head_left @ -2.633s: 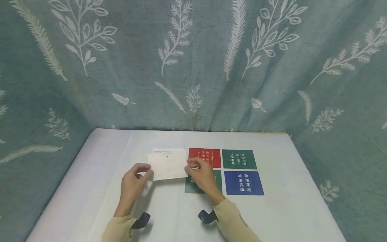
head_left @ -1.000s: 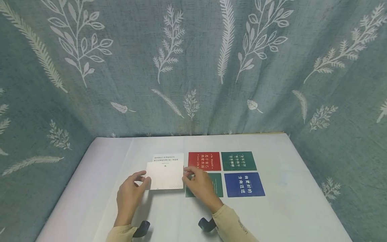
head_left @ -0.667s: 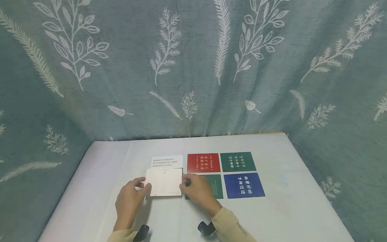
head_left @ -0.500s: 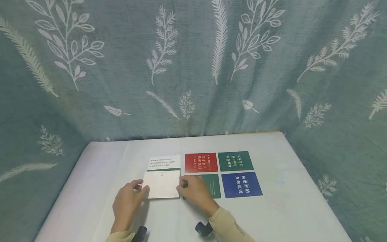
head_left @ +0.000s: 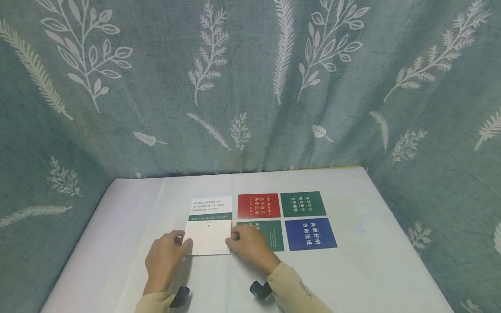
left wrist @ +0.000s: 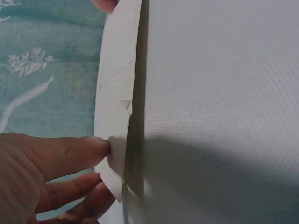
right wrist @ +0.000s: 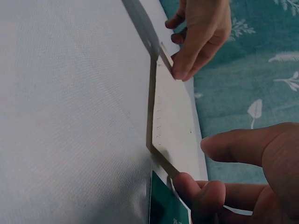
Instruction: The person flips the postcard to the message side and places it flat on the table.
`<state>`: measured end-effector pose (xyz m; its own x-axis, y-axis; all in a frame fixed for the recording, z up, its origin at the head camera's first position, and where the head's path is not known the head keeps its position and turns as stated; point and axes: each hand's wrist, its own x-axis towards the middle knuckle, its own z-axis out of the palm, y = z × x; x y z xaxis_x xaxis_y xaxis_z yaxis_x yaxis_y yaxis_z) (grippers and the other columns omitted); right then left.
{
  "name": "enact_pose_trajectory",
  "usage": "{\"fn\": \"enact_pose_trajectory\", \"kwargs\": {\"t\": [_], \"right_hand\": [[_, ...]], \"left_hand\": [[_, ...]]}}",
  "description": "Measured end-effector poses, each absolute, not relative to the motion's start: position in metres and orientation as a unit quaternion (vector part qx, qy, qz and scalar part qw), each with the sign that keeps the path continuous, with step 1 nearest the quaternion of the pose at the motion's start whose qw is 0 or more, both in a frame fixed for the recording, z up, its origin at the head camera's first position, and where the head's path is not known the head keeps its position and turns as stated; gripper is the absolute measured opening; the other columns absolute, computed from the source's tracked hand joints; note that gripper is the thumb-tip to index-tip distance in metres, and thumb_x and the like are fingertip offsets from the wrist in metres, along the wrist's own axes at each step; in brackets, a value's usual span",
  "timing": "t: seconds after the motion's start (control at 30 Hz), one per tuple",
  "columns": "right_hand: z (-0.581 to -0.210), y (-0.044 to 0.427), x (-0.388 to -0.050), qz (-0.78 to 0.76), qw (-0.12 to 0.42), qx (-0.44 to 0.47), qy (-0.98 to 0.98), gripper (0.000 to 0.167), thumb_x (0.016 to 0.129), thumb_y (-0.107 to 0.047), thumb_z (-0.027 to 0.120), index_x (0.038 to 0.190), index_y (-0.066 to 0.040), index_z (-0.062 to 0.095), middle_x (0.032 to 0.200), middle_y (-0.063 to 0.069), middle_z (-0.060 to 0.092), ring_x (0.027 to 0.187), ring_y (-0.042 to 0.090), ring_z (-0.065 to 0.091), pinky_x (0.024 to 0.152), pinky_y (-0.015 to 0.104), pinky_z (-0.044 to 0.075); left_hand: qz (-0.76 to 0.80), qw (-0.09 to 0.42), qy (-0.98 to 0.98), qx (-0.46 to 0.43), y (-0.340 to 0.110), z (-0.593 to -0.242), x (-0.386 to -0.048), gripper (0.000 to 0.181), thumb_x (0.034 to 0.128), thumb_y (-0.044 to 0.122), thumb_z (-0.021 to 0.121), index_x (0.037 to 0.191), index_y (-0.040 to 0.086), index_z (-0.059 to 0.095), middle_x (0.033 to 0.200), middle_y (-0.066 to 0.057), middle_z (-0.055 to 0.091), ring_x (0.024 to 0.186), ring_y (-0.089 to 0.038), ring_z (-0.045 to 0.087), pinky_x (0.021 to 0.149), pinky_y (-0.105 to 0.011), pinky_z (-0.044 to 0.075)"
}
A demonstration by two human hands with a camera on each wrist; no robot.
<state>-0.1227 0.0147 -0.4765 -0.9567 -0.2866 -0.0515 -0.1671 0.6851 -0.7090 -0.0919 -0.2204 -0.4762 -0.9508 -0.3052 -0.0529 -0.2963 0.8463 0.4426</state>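
A cream postcard point(head_left: 208, 237) with a small dark mark lies between both hands, casting a thin shadow along its near edge. My left hand point(head_left: 164, 259) pinches its left edge, thumb on top in the left wrist view point(left wrist: 56, 172). At the right edge my right hand point(head_left: 252, 244) holds it with curled fingers; in the right wrist view a fingertip touches the corner and the thumb is raised. Just beyond lies a white card point(head_left: 211, 203) with printed text and a green strip lettered "May the world be soft"; the cream postcard meets or overlaps its near side.
To the right lie a red card point(head_left: 259, 205), a green card point(head_left: 303, 204), a blue card point(head_left: 311, 234) and another green card point(head_left: 275, 237) partly under the right hand. A white cloth point(head_left: 372, 269) covers the table; leaf-patterned curtains point(head_left: 250, 87) stand behind and beside it.
Both hands have brought the cream postcard nearer to the person and lower. More of the white card beyond it now shows, including its green strip. The other cards keep their arrangement.
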Motion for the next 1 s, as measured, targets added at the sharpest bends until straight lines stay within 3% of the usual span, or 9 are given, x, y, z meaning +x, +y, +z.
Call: {"fn": "enact_pose_trajectory", "kwargs": {"t": [0.13,0.3,0.5,1.0], "right_hand": [[-0.477,0.012,-0.124,-0.364,0.083,-0.127,0.919,0.016,0.087,-0.025,0.074,0.075,-0.018,0.066,0.070,-0.009,0.055,0.070,0.010,0.049,0.062,0.028,0.041],[-0.476,0.010,-0.124,-0.355,0.094,-0.124,0.922,0.028,0.089,-0.026,0.073,0.067,-0.019,0.057,0.064,-0.008,0.049,0.065,0.010,0.045,0.058,0.027,0.036],[-0.473,0.008,-0.124,-0.347,0.100,-0.124,0.924,0.035,0.088,-0.029,0.072,0.063,-0.016,0.051,0.060,-0.005,0.045,0.061,0.010,0.042,0.056,0.027,0.032],[-0.476,0.006,-0.122,-0.363,0.108,-0.118,0.918,0.035,0.090,-0.030,0.071,0.063,-0.016,0.053,0.057,-0.005,0.045,0.056,0.010,0.042,0.052,0.026,0.032]], "left_hand": [[-0.223,0.006,-0.961,0.163,-0.221,-0.479,-0.092,0.047,0.0849,0.030,0.076,0.121,0.001,0.070,0.101,-0.017,0.073,0.081,-0.029,0.063,0.061,-0.042,0.051],[-0.219,0.000,-0.962,0.165,-0.223,-0.482,-0.093,0.046,0.0844,0.028,0.076,0.120,0.000,0.070,0.099,-0.017,0.073,0.078,-0.027,0.063,0.058,-0.040,0.051],[-0.210,0.009,-0.963,0.166,-0.221,-0.483,-0.094,0.044,0.0833,0.027,0.077,0.117,-0.001,0.071,0.093,-0.016,0.073,0.074,-0.027,0.062,0.058,-0.042,0.051],[-0.199,0.023,-0.967,0.158,-0.220,-0.483,-0.092,0.036,0.0822,0.022,0.075,0.110,-0.002,0.074,0.089,-0.013,0.072,0.070,-0.025,0.060,0.057,-0.041,0.051]]}}
